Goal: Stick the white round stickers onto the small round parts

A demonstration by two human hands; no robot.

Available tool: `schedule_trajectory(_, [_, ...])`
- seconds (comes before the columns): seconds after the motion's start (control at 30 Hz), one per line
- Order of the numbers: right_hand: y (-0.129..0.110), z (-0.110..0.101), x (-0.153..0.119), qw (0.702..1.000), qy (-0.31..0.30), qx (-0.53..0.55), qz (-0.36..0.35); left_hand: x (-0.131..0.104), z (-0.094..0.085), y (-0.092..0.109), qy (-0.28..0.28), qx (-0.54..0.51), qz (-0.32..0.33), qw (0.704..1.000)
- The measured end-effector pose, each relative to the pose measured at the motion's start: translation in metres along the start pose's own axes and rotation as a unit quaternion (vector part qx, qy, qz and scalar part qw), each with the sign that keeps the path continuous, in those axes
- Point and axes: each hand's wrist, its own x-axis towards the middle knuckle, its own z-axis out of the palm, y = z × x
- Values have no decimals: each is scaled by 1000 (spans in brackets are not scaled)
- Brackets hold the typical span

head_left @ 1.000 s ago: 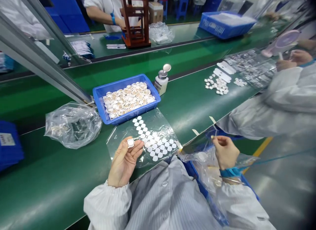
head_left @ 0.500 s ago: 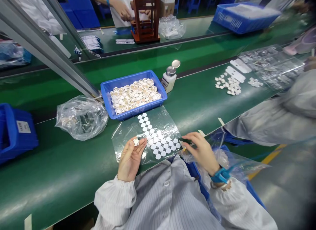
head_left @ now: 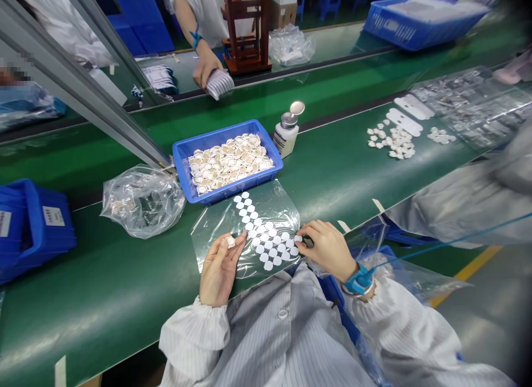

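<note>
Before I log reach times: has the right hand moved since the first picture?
Yes, leftward: the right hand, earlier well right of the clear sheet, is now at its right edge.

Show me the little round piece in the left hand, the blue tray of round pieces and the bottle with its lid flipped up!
Little round piece (head_left: 230, 242): head view, on its pale face.
Blue tray (head_left: 238, 186): head view, on its front wall.
Bottle (head_left: 285, 139): head view, on its white body.

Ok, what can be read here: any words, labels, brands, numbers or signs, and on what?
No text is readable.
White labels on the blue bins, far left: too blurred.
Print on the white bottle: too small.
Tag on the blue crate, top right: blurred.
</note>
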Motion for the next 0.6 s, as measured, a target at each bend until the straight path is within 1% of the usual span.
schedule_trajectory(0.23, [15, -6, 6, 996, -12, 10, -82, -3, 0, 1, 5, 5, 1, 1000])
schedule_trajectory(0.4, [20, -3, 7, 997, 10, -3, -78, -3, 0, 0, 0, 9, 5, 1000])
schedule_trajectory(0.6, [17, 2, 8, 996, 26, -27, -75, -4, 1, 0, 0, 9, 5, 1000])
